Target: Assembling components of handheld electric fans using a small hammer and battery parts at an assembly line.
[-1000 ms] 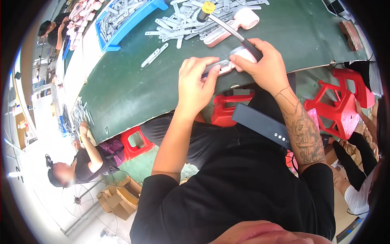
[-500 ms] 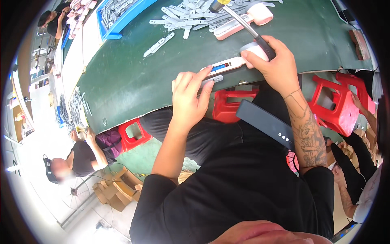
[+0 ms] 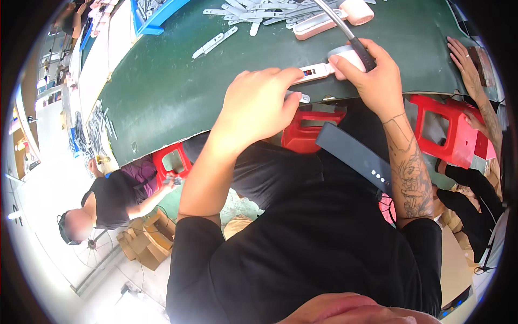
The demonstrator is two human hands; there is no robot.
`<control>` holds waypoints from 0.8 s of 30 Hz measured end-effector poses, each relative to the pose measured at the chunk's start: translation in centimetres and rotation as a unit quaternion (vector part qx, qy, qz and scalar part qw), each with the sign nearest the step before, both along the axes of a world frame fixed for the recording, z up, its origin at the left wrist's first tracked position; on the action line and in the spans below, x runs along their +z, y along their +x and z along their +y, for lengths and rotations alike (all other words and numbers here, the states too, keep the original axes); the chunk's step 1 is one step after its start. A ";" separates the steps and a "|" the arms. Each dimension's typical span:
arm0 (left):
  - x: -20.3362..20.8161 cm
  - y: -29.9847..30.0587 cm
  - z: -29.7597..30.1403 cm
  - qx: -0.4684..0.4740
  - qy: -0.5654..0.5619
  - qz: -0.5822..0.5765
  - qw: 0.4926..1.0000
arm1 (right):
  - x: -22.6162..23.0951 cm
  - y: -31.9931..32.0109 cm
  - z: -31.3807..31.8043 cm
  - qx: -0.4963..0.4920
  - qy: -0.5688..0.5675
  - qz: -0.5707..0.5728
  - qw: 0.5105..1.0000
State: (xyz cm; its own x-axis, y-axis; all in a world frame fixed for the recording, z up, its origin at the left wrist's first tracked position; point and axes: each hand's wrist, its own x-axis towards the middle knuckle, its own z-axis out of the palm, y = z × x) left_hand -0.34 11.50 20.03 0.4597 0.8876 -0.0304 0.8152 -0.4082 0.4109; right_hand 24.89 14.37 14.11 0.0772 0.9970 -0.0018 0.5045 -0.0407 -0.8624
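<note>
The left hand pinches one flat, round-ended grey strip just beside the pale, paddle-shaped device, at the near edge of the smooth green table. The right hand is clamped on the device's round head and one hammer, black-gripped and metal-shafted. Beyond lie a second device and an uncountable heap of strips.

On our worktop, strips lie heaped beyond our left hand, between a tray, left, and a device, right.
</note>
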 end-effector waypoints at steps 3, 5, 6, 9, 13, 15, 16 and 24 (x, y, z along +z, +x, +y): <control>-0.2 -0.8 0.6 0.011 -0.037 -0.094 0.995 | -0.5 0.2 -0.1 -0.003 0.003 0.012 1.000; -1.6 -1.3 0.4 0.086 -0.014 -0.293 0.952 | -0.1 -0.1 0.0 0.002 0.010 0.005 1.000; -2.4 -1.3 0.2 0.084 -0.015 -0.294 0.952 | 0.2 -0.2 -0.1 0.009 0.013 -0.005 1.000; -4.7 0.2 -0.1 0.093 0.086 -0.298 0.946 | 0.2 -0.2 -0.1 0.011 0.012 0.000 1.000; -6.9 2.4 0.9 0.065 0.151 -0.272 0.948 | -0.1 0.0 -0.1 0.007 0.000 0.007 1.000; -7.3 2.5 1.1 0.068 0.166 -0.268 0.947 | -0.2 -0.2 -0.1 0.009 0.018 0.009 1.000; -7.4 2.4 1.1 0.075 0.151 -0.277 0.946 | -0.3 -0.2 -0.1 0.008 0.019 0.007 1.000; -7.8 2.9 1.1 0.088 0.093 -0.351 0.928 | 0.1 -0.1 -0.1 0.005 -0.010 0.012 1.000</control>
State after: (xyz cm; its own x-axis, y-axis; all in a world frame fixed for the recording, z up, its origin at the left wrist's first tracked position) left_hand 2.59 12.57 12.22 0.1550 0.9106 0.3831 0.4346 -0.4111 0.8013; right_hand 24.82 14.27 14.17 0.0677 0.9974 -0.0237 0.4847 -0.0536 -0.8730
